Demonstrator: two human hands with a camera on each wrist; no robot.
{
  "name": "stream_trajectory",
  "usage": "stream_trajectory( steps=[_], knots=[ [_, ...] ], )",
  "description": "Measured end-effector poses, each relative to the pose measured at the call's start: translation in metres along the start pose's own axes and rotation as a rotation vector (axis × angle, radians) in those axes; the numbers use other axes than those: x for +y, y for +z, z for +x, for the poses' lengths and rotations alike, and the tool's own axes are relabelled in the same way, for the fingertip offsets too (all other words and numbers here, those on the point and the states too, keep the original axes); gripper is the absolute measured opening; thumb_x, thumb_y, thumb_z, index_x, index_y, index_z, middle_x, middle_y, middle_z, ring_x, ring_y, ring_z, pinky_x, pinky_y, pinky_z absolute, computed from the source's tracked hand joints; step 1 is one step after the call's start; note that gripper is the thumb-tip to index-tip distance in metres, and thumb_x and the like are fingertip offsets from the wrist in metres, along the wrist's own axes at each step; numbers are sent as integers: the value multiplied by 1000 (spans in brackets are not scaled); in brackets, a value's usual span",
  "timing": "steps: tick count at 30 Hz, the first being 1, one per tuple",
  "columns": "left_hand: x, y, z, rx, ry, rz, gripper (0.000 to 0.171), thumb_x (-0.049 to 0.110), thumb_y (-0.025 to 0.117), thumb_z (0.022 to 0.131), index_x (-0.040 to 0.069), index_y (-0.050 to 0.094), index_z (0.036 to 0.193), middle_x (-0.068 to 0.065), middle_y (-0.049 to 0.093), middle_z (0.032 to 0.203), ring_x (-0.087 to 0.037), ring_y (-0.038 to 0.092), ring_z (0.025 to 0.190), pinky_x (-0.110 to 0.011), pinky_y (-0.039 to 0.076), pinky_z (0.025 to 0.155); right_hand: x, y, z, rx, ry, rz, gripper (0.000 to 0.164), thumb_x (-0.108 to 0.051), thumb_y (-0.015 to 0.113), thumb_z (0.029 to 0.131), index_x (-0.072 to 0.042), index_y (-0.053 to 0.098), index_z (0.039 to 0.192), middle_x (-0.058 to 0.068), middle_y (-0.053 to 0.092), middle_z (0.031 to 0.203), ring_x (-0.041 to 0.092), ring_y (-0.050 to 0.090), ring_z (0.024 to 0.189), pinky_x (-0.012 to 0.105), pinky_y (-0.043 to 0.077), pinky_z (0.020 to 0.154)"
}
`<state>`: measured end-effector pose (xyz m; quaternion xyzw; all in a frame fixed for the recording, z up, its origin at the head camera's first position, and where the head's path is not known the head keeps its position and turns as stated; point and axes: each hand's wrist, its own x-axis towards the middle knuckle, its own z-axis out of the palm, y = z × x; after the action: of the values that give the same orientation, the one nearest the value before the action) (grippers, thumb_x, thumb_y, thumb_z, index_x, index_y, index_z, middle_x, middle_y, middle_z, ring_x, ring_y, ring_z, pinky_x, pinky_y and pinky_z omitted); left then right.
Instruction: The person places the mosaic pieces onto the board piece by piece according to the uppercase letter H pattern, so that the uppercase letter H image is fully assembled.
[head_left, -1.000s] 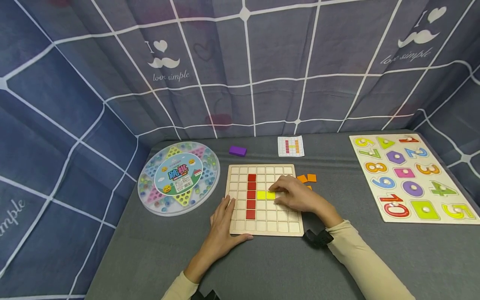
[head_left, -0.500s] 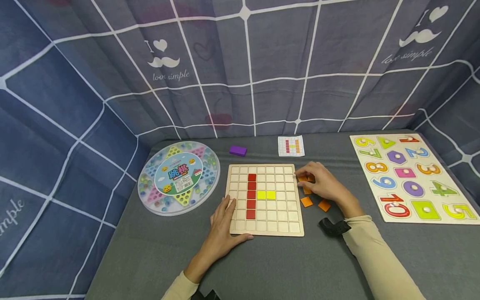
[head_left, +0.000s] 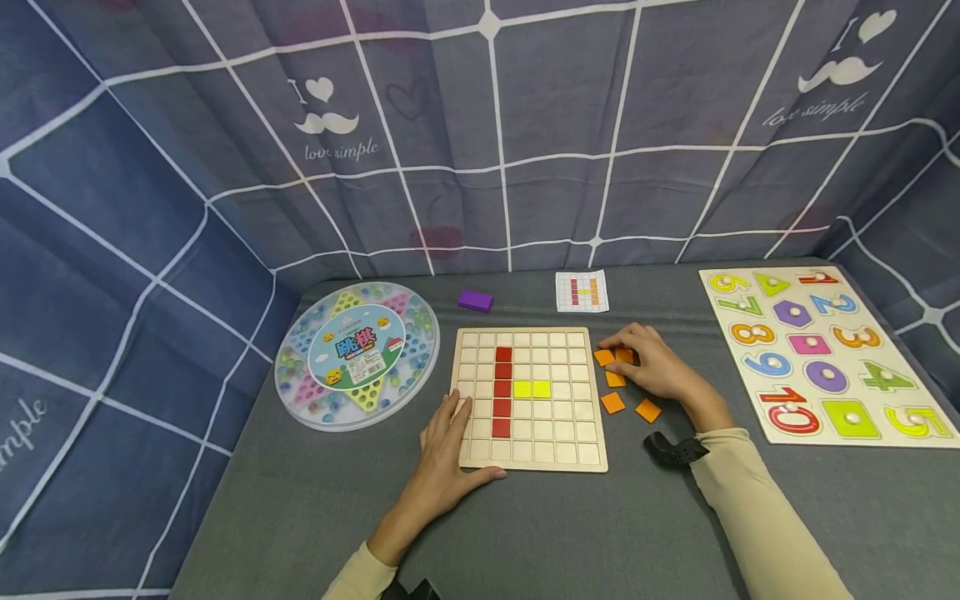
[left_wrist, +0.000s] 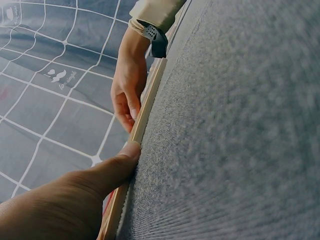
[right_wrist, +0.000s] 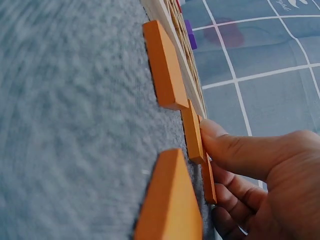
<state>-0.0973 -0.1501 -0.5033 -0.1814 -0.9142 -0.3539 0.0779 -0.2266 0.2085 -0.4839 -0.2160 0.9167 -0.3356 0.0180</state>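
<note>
Touching the square pale-wood board (head_left: 560, 430) at eight o'clock, the left hand (head_left: 444, 457) lies unclenched; at two, the right hand (head_left: 654, 365) sits among square orange tiles (head_left: 615, 379), grasp unclear to me.

“love simple” curtain (head_left: 555, 100), “跳棋” lid (head_left: 356, 354), 1–10 board (head_left: 853, 367)

1 rd. game box (head_left: 357, 357), clr. rim, L side of gry. tbl. (head_left: 570, 542); 1 no. puzzle board (head_left: 836, 356), R side; 1 purple block (head_left: 476, 301), nr. far edge; dk. blue curtain (head_left: 555, 108), wht. grid, behind.
</note>
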Motion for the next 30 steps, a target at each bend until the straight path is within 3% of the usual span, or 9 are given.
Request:
stream_trajectory(
  steps=[11,30],
  knots=[
    [0,0,0,-2,1,-3,109,39,90,66,0,33,151,-26,24,158,-47,22,144,-64,21,105,2,2,1,18,37,2,28,-6,69,90,-7,68,119,15,56,117,32,44,112,51,34,95],
    [0,0,0,-1,-1,-4,109,39,90,65,0,34,150,-27,25,157,-46,22,144,-64,21,105,1,5,3,62,60,-37,21,-11,68,92,-5,68,112,13,59,106,29,47,101,46,35,87]
  ],
)
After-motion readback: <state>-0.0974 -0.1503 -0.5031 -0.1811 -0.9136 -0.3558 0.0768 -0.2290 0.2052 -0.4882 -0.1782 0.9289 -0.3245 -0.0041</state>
